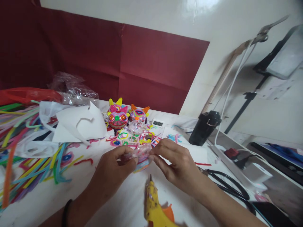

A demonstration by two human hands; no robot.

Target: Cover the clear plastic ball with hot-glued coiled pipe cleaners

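My left hand pinches the left side of a small clear plastic piece with blue and orange bands along its lower edge. On the right side, the thumb and fingertips of my right hand close on the same piece. Its full shape is hidden by my fingers and blur. Just below lies a yellow hot glue gun with its nozzle pointing at the piece. Beyond my hands stand colourful animal-head crafts with horns or ears, among loose coloured bits.
Coloured pipe cleaners and cut white paper cover the left. A small digital clock sits at the back. Right are a black flask, black-handled scissors, a phone and a stand with a white cable.
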